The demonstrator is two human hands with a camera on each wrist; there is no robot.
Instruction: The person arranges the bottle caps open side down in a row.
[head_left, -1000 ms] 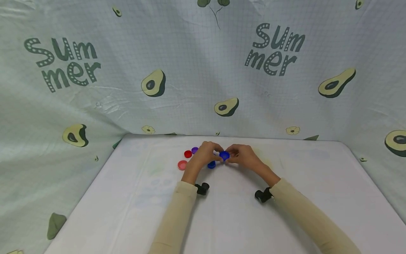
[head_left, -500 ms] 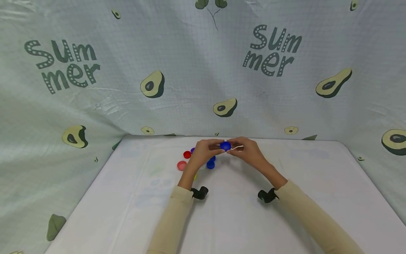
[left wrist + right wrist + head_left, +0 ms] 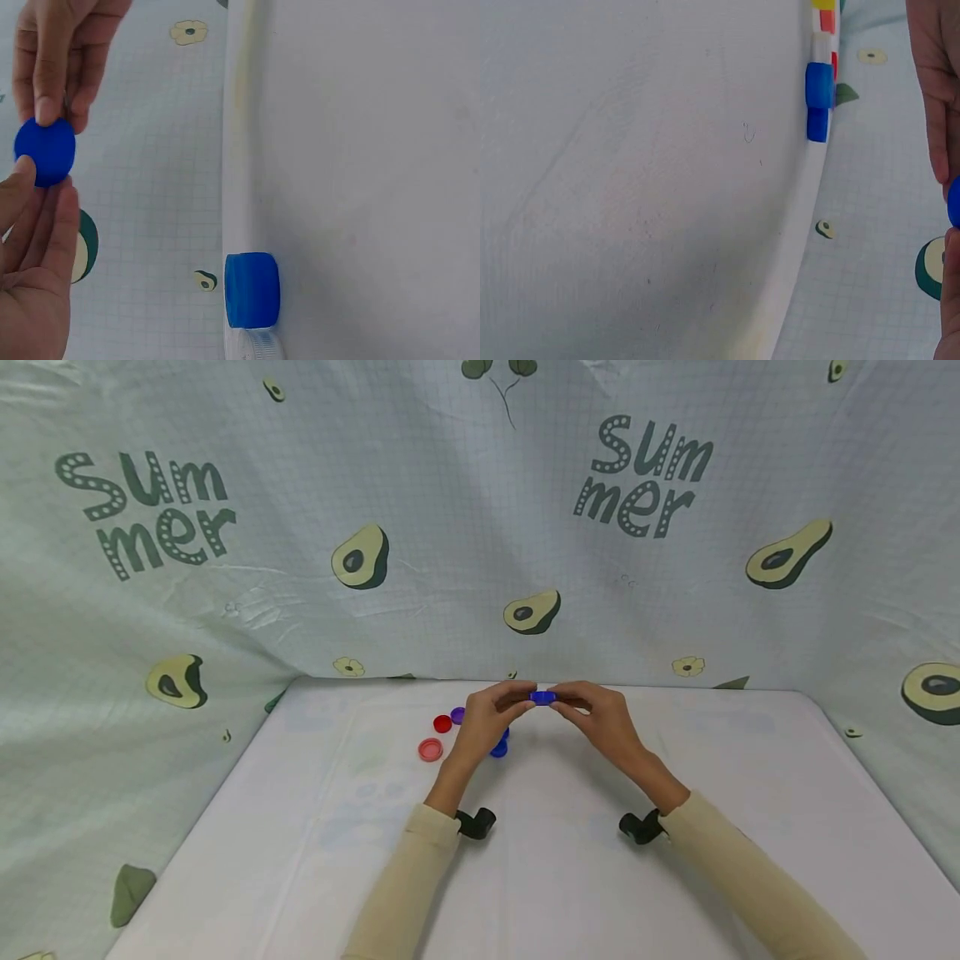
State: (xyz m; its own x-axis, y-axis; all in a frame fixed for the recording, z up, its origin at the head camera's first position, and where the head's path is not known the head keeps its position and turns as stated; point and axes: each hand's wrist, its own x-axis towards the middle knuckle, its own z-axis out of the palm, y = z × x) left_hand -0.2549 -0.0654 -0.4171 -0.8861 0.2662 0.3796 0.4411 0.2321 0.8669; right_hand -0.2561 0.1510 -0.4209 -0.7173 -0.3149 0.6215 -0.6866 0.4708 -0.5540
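A round blue bottle cap is held up above the far part of the table, between both hands. My left hand pinches its left edge with thumb and fingers. From the other side, my right hand pinches the right edge. The left wrist view shows the flat round face of the blue bottle cap, with a thumb on it from each hand. Only a sliver of the blue bottle cap enters the right wrist view.
Several caps lie on the white table by the left hand: a red cap, a light red cap, a purple cap and blue caps. A yellow cap shows in the right wrist view. Behind hangs a printed cloth.
Both hands have raised the blue bottle cap and brought it slightly right. It has tilted from showing its round face to nearly edge-on in the head view.
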